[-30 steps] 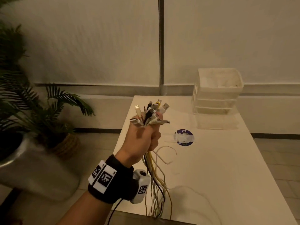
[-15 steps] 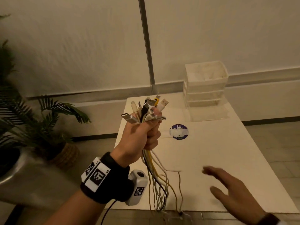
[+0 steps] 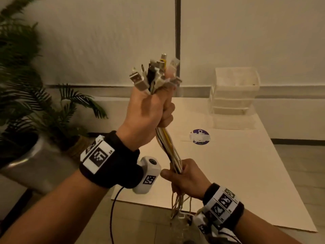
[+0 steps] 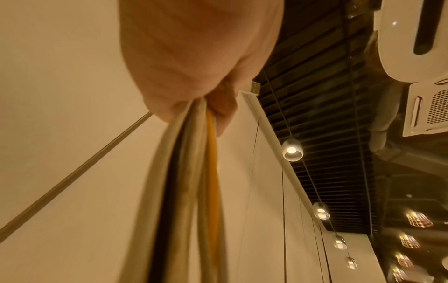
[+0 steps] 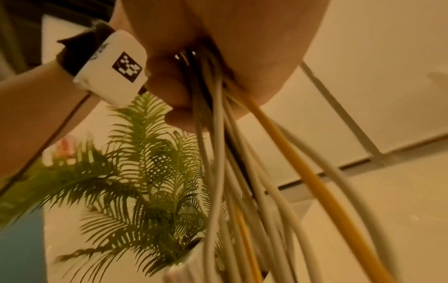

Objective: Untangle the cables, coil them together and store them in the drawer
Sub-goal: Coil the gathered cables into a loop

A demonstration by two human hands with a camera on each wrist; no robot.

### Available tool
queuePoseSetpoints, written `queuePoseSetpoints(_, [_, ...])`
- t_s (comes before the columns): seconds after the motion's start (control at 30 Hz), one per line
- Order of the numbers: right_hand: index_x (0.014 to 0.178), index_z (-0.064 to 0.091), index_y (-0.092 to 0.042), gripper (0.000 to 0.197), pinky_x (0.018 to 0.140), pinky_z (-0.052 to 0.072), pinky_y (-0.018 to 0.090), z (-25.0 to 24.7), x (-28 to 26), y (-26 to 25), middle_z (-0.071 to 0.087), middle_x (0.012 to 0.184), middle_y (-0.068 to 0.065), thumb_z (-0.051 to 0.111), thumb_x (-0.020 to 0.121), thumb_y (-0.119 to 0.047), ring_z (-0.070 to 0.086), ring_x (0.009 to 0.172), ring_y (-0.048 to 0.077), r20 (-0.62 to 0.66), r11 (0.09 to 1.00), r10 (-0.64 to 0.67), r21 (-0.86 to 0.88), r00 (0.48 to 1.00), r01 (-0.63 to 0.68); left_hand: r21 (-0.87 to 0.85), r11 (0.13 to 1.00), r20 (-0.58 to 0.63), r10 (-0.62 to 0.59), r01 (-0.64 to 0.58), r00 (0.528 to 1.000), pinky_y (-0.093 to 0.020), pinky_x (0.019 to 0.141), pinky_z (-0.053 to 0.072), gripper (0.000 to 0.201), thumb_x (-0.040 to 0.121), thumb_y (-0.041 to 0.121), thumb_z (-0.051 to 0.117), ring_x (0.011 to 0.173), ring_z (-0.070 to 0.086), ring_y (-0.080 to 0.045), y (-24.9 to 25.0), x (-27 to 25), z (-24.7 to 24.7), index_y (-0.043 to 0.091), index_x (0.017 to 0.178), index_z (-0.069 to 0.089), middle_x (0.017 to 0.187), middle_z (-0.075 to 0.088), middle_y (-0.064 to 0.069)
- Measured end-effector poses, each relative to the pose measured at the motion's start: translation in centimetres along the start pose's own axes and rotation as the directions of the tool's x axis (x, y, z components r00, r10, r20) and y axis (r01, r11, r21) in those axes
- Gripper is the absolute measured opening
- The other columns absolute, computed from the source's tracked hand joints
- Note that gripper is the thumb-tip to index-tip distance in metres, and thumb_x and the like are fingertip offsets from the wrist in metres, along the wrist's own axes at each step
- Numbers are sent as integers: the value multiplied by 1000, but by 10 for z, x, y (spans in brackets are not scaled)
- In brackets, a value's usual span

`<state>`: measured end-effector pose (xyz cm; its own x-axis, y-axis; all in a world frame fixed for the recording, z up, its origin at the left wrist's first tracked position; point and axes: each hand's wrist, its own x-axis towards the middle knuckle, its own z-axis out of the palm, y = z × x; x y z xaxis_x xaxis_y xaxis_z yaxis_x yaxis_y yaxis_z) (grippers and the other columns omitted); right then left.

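Note:
A bundle of several cables (image 3: 168, 145), white, yellow and black, runs straight between my two hands above the table's near left corner. My left hand (image 3: 149, 111) grips the bundle in a fist just below the plugs (image 3: 155, 74), which fan out above it. Lower down, my right hand (image 3: 184, 175) is curled round the same bundle, and the loose ends hang below it past the table edge. The left wrist view shows the cables (image 4: 194, 191) leaving the fist. In the right wrist view the strands (image 5: 242, 172) spread out under the palm. The translucent drawer unit (image 3: 233, 90) stands at the table's far right.
The white table (image 3: 237, 173) carries a round purple sticker (image 3: 200, 136) near its middle. A potted palm (image 3: 35, 106) and a metal planter (image 3: 35, 166) stand on the floor to the left. A wall runs behind the table.
My left hand has lifted the bundle higher. My right hand, open above the table half a second ago, has come in and closed round the cables below the left fist.

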<state>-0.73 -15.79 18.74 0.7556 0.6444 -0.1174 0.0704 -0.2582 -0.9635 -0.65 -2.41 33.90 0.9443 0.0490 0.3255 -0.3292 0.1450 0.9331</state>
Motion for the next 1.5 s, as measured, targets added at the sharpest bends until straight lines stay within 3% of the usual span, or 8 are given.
queuePoseSetpoints(0.5, [56, 44, -21, 68, 51, 37, 23, -2, -47, 174, 48, 52, 0, 53, 55, -88, 49, 47, 11, 7, 908, 389, -174, 921, -382, -63, 974, -107, 212, -219, 972, -18, 36, 23, 26, 104, 25, 37, 40, 21, -7, 64, 9, -22, 19, 81, 47, 51, 30, 8])
queuePoseSetpoints(0.67, [89, 63, -18, 24, 73, 42, 18, -15, -35, 204, 59, 83, -3, 62, 89, -42, 62, 93, 14, -2, 800, 555, -270, 832, -535, -156, 986, -166, 41, -67, 985, -15, 33, 21, 27, 103, 24, 42, 36, 21, -4, 36, -6, -21, 22, 78, 50, 48, 31, 9])
queuePoseSetpoints(0.77, [92, 68, -1, 64, 85, 48, 15, -52, -28, 284, 65, 84, 2, 83, 60, -54, 64, 88, 12, 80, 840, 526, -207, 847, -502, -194, 981, -165, -7, -25, 986, -14, 33, 20, 22, 97, 30, 48, 36, 22, -3, 37, -13, -30, 21, 77, 51, 47, 30, 9])
queuePoseSetpoints(0.9, [90, 60, 2, 13, 68, 53, 13, -47, -35, 152, 71, 70, 8, 57, 94, -10, 68, 61, 14, 229, 937, 346, -45, 910, -345, -178, 984, -120, -16, -5, 993, -14, 34, 20, 24, 93, 34, 52, 36, 21, -3, 33, -22, -16, 19, 76, 44, 49, 29, 9])
queuePoseSetpoints(1.03, [137, 30, -43, 89, 105, 33, 15, -37, -33, 15, 47, 133, -31, 85, 68, -29, 41, 125, -16, 228, 1000, -21, -4, 974, 23, -65, 998, -130, 14, -22, 991, -15, 37, 21, 32, 100, 23, 46, 37, 21, -6, 30, -21, 7, 16, 70, 39, 51, 29, 6])
queuePoseSetpoints(1.13, [105, 66, -33, 34, 88, 49, 21, 1, -16, -19, 71, 99, -17, 78, 73, -32, 63, 94, -6, 178, 983, -158, -65, 971, 172, -31, 999, -140, 14, -19, 990, -15, 38, 20, 34, 99, 21, 47, 37, 21, -6, 27, -22, 28, 15, 67, 39, 50, 28, 6])
queuePoseSetpoints(1.23, [60, 66, -13, 28, 64, 55, 28, 19, -10, -20, 63, 55, -1, 62, 73, -37, 59, 51, 8, 162, 997, -77, -2, 984, 78, -25, 999, -152, 25, -29, 988, -14, 37, 20, 33, 101, 19, 45, 37, 20, -5, 31, -20, 25, 17, 68, 42, 50, 28, 7])
queuePoseSetpoints(1.5, [48, 35, -19, 55, 50, 20, 24, 3, -18, 27, 30, 44, -3, 59, 86, -51, 29, 43, 4, 186, 943, 124, -328, 975, -58, -59, 997, -274, -60, 45, 960, -17, 36, 14, 28, 98, 29, 46, 40, 16, -6, 43, -34, -53, 21, 71, 46, 53, 25, 6])
